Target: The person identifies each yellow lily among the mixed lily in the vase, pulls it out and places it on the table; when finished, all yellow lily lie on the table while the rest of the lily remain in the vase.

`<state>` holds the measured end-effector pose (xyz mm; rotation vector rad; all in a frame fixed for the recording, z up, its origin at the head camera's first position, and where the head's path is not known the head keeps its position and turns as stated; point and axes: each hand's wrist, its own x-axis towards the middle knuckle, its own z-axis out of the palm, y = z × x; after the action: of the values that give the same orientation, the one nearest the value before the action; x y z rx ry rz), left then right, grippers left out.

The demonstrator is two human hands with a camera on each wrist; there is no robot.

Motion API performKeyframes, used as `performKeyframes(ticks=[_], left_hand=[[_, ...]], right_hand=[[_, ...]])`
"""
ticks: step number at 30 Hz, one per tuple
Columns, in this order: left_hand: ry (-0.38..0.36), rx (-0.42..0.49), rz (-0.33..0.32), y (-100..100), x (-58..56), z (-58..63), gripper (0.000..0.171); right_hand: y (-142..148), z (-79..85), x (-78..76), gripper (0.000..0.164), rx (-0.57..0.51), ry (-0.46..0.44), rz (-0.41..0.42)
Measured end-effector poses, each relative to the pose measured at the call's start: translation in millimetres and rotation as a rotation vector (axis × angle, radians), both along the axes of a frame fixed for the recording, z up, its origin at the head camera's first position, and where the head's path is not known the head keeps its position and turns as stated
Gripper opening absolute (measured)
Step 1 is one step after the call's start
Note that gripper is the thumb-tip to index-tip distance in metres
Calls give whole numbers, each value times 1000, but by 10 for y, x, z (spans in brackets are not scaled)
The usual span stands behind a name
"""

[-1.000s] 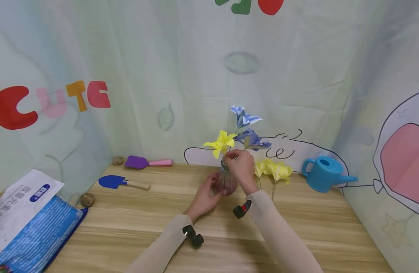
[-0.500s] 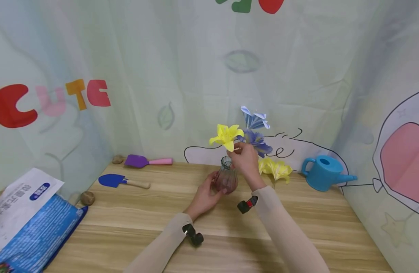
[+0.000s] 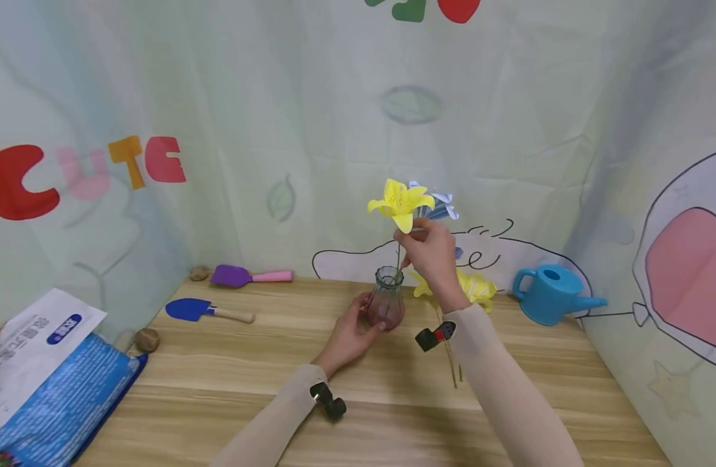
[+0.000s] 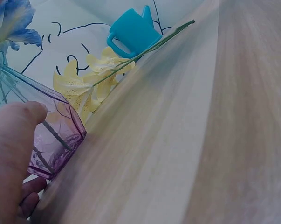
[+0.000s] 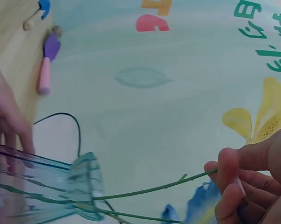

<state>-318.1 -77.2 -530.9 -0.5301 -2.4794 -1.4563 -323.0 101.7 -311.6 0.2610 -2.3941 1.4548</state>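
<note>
My left hand (image 3: 347, 340) grips the lower body of a ribbed glass vase (image 3: 388, 306), greenish at the neck and pink toward the base. My right hand (image 3: 432, 254) pinches the stem of a yellow lily (image 3: 400, 202) just under its bloom, above the vase mouth. In the right wrist view the lily's green stem (image 5: 149, 190) runs down into the glass neck (image 5: 86, 184). Blue flowers (image 3: 442, 206) rise behind the lily and the right hand, partly covered by them. Stems show through the pink glass (image 4: 56, 133) in the left wrist view.
More yellow lilies (image 3: 477, 288) lie on the table right of the vase, stems toward the front. A blue watering can (image 3: 549, 295) stands at the back right. Left lie a purple shovel (image 3: 232, 275), a blue trowel (image 3: 189, 309), a brown stone (image 3: 147, 340) and a blue-white bag (image 3: 60, 376).
My right hand has risen and shifted right, lifting the yellow lily so more of its stem shows above the vase. The blue flowers first leaned right, and the lily now overlaps them. The left hand stays.
</note>
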Motion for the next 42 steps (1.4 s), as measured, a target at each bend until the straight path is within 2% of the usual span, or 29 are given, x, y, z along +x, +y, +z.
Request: performKeyframes(ticks=[5,9,12,16,22,30,35,42], left_hand=[[6,3,12,-19,-3,-21,77],[8,-5,23,-30,-13,-40,77],[11,-4,23,-38,-15,-39,76],[-4,11,14,-51,-7,-14,75],[-58,-8,25,-60,7,3,78],[-63,-15,32,-58,3,19,80],[-73,-9,24,-24,19,45,80],[-70,-3,16,13,20,47,81]], right_hand=[[84,232,37,34,-62,42,34],[162,368,81,32,-99,53,30],[241,397,109,30,-94,60,3],[393,348,153,30,-70,45,-44],[694,187,261,34,-62,-17,-82],[1079,-126,335,40,-102,-162,-167],[1304,-375,350,43,-133,-244,-236],[1544,-818,381,41,-206,-343,-295]])
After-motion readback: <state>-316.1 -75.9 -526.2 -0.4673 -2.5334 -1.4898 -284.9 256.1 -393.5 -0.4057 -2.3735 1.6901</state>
